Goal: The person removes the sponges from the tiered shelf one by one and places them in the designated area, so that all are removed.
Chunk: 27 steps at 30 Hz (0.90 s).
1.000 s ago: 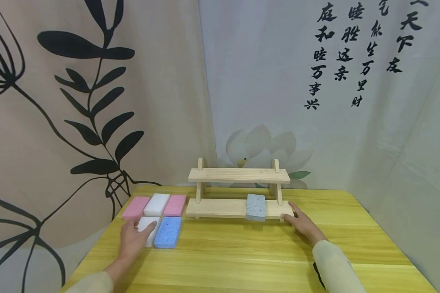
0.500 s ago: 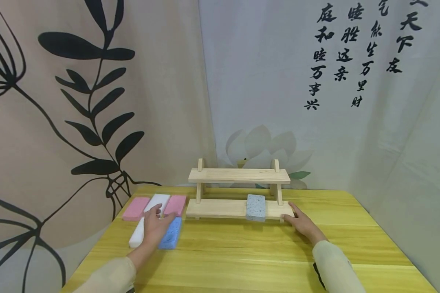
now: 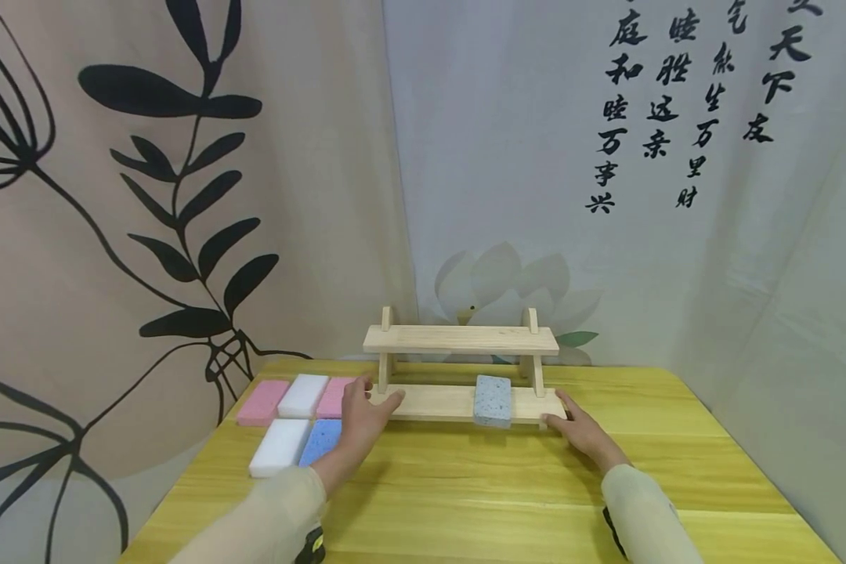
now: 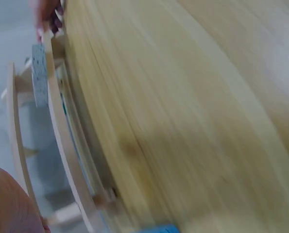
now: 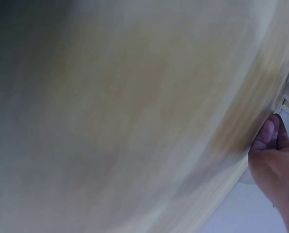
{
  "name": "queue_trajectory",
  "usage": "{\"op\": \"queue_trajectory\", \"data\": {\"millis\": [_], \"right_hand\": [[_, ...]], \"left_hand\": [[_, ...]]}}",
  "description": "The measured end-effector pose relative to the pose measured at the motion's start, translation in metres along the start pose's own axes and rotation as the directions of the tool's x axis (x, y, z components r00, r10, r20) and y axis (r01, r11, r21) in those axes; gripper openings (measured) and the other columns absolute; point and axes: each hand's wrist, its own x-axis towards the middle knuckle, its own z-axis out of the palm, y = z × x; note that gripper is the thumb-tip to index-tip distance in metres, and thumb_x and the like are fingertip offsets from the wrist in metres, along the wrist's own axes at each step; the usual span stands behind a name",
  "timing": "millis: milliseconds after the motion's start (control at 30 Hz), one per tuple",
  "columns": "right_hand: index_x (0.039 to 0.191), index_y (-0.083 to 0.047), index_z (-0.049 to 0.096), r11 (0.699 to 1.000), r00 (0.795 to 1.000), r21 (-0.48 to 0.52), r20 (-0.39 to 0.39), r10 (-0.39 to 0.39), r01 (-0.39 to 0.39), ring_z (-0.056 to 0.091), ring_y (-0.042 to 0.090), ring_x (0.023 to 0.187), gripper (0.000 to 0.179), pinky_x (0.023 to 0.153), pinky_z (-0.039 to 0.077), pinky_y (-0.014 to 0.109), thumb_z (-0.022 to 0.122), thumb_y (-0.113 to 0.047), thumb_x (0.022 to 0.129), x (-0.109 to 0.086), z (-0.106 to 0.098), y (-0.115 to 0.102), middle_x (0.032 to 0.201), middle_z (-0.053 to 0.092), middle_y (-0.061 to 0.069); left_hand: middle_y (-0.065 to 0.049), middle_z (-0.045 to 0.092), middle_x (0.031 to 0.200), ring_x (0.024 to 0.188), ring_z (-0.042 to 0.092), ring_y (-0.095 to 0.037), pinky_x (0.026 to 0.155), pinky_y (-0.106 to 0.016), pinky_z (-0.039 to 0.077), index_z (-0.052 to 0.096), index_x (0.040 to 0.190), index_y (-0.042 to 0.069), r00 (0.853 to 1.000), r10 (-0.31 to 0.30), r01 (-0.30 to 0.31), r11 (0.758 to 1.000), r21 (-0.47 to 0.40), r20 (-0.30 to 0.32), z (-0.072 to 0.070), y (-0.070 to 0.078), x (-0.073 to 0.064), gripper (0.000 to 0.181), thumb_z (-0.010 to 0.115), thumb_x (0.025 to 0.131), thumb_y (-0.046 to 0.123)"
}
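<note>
A two-tier wooden display shelf (image 3: 433,403) stands toward the back of the table, with a speckled grey sponge (image 3: 492,401) lying on the right part of its lower board. My left hand (image 3: 363,415) is at the left end of that board, thumb and fingers spread apart, overlapping the pink and blue sponges in the head view. My right hand (image 3: 580,429) grips the board's right end, thumb at the front corner and fingers at the side. In the left wrist view the grey sponge (image 4: 40,75) juts past the board's edge.
Left of the shelf lie two pink sponges (image 3: 262,403), two white sponges (image 3: 280,448) and a blue sponge (image 3: 320,442) in two rows. The wooden table (image 3: 479,493) backs onto a printed curtain (image 3: 324,196).
My left hand has moved right from the front white sponge, across the blue one, to the shelf's left end, carrying nothing. The right hand stays at the shelf's right end.
</note>
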Motion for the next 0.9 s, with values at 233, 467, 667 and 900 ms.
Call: {"op": "queue_trajectory", "data": {"millis": [233,467,667,900], "right_hand": [[0.160,-0.013,0.006,1.000,1.000,-0.013,-0.003,0.000,0.000,0.015,0.053,0.142,0.091,0.110,0.020,0.067,0.056,-0.054,0.096,0.000,0.001,0.005,0.158,0.013,0.033],[0.160,-0.013,0.006,1.000,1.000,-0.012,-0.004,0.002,-0.002,0.015,0.052,0.143,0.091,0.111,0.019,0.066,0.056,-0.053,0.097,-0.001,0.001,0.006,0.158,0.013,0.033],[0.160,-0.012,0.006,1.000,1.000,-0.011,-0.003,-0.003,0.003,0.014,0.051,0.143,0.090,0.112,0.018,0.066,0.056,-0.052,0.097,0.000,0.000,0.006,0.158,0.013,0.032],[0.160,-0.012,0.006,1.000,1.000,-0.008,-0.003,-0.012,0.012,0.014,0.050,0.144,0.090,0.112,0.018,0.065,0.057,-0.051,0.097,0.002,0.000,0.005,0.158,0.013,0.032]], "left_hand": [[-0.017,0.043,0.134,0.120,0.042,-0.034,0.095,-0.047,0.044,0.044,0.141,0.003,0.998,-0.007,0.011,0.999,-0.053,0.067,0.033,0.018,-0.005,0.076,0.078,0.083,0.037],[-0.015,0.042,0.137,0.121,0.040,-0.031,0.096,-0.048,0.043,0.042,0.143,0.000,0.996,0.004,0.006,0.994,-0.112,0.089,0.059,0.031,-0.009,0.078,0.078,0.083,0.036],[-0.014,0.043,0.133,0.119,0.042,-0.032,0.095,-0.047,0.043,0.044,0.141,0.001,0.996,0.012,-0.001,0.993,-0.119,0.091,0.082,0.036,-0.014,0.077,0.079,0.082,0.036],[-0.014,0.045,0.128,0.118,0.043,-0.033,0.094,-0.047,0.042,0.045,0.140,0.001,0.996,0.005,0.007,0.992,-0.124,0.093,0.109,0.039,-0.023,0.074,0.079,0.082,0.032]]}}
